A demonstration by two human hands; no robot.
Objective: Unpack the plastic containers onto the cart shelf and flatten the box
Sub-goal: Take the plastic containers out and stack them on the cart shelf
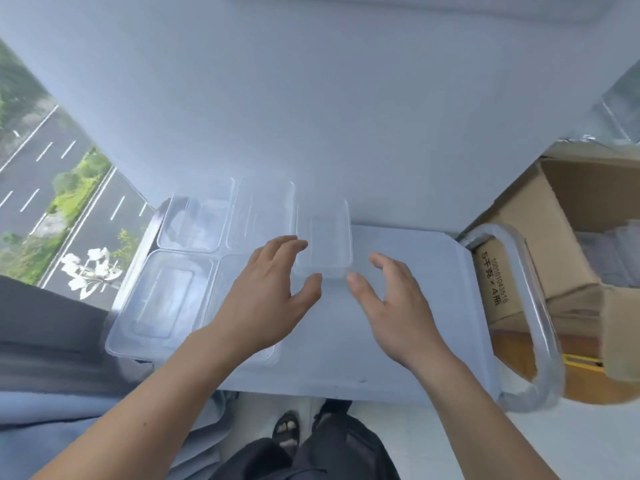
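Cart shelf, centre frame, carries five clear containers toward its left. The box at right edge stands open and unflattened, w/ more clear plastic seemingly inside, so roughly partway, I'd judge. Left hand & right hand are spread, gripping nothing, flanking the centre container. Box side reads "5千克×4瓶"; digits beside it are blurry.

Site: plain indoor room, stockroom-like, exact kind unclear | wall: bare, white | window at left: looks down on a multi-lane road with green verges, so an upper floor | gear: grey cart shelf with metal handle, printed cardboard box beside it | floor: pale
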